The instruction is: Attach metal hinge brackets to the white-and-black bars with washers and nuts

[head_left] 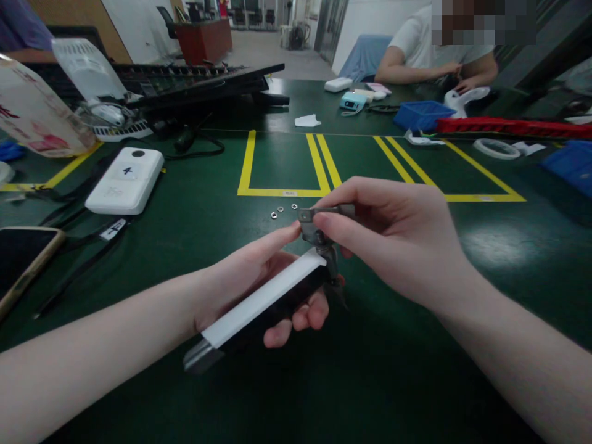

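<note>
My left hand (pixel 250 277) is wrapped around a long white and black bar-shaped part (pixel 263 302), held tilted above the green table (pixel 194 240). My right hand (pixel 393 237) pinches a small grey metal bracket (pixel 319 223) at the bar's upper end, thumb and forefinger closed on it. The left forefinger touches the bracket from the left. Three small metal washers (pixel 283 211) lie on the table just beyond the hands.
A white box marked 4 (pixel 126 180) and a phone (pixel 21 256) lie at left with black cables. Yellow tape outlines (pixel 319 163) mark the table. Another person (pixel 435 52) sits at the far side near blue bins (pixel 423 114) and a red tray (pixel 513 126).
</note>
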A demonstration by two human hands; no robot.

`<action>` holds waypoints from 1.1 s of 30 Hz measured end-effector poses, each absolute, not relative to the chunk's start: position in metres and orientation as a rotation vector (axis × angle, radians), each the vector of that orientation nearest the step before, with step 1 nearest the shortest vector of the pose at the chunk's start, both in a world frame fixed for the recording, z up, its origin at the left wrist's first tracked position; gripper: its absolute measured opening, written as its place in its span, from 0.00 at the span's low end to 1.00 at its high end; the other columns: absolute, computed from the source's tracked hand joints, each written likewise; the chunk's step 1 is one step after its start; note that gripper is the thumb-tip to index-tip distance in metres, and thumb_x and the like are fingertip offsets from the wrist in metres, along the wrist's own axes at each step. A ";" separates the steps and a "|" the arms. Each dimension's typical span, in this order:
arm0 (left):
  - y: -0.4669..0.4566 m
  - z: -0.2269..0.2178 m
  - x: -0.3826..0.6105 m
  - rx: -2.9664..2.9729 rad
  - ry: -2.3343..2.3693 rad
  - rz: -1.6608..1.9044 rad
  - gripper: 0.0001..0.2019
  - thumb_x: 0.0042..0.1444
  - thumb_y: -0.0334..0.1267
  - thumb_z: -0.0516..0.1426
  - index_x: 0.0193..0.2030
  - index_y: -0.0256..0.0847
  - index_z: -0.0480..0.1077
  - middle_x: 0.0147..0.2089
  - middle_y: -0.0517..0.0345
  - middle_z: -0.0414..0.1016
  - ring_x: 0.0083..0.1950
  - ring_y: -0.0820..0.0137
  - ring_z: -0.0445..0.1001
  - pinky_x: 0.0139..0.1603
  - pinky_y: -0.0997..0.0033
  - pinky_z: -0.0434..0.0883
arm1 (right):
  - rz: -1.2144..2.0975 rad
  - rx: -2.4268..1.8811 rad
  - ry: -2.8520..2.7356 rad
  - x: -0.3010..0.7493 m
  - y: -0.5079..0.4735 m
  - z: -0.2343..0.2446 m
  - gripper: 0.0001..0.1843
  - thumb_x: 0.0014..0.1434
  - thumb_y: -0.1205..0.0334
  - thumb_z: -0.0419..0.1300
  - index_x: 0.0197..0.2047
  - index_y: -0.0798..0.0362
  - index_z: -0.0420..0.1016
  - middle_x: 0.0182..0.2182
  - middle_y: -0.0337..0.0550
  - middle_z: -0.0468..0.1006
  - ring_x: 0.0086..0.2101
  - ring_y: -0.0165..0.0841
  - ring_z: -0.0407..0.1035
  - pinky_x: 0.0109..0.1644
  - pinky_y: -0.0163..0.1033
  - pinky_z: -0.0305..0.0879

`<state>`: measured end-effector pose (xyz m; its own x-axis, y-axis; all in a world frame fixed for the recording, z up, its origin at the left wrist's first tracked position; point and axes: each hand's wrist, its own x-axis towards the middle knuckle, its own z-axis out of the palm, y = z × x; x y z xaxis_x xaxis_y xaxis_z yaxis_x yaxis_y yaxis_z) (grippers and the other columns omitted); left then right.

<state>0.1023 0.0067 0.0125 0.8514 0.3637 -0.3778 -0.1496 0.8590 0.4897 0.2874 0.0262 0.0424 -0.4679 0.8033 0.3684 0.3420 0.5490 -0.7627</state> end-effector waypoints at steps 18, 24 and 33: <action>-0.008 0.002 0.104 0.451 0.358 0.190 0.24 0.62 0.47 0.48 0.53 0.27 0.68 0.25 0.52 0.71 0.21 0.75 0.58 0.17 0.80 0.57 | 0.799 -0.918 -2.004 0.297 0.049 0.031 0.05 0.62 0.62 0.61 0.37 0.54 0.76 0.32 0.40 0.76 0.32 0.31 0.71 0.36 0.35 0.68; -0.005 -0.005 0.098 0.471 0.370 0.173 0.27 0.64 0.48 0.43 0.57 0.27 0.66 0.25 0.53 0.70 0.20 0.74 0.57 0.16 0.79 0.57 | 0.464 -1.292 -2.275 0.319 0.082 -0.011 0.06 0.60 0.66 0.58 0.37 0.56 0.77 0.33 0.42 0.76 0.36 0.34 0.70 0.39 0.38 0.64; 0.000 -0.017 0.093 0.472 0.403 0.249 0.29 0.63 0.52 0.46 0.57 0.25 0.65 0.25 0.53 0.70 0.21 0.76 0.57 0.15 0.82 0.58 | 0.109 -1.082 -2.466 0.322 0.082 -0.014 0.10 0.65 0.66 0.52 0.43 0.55 0.75 0.40 0.46 0.75 0.43 0.38 0.67 0.43 0.41 0.59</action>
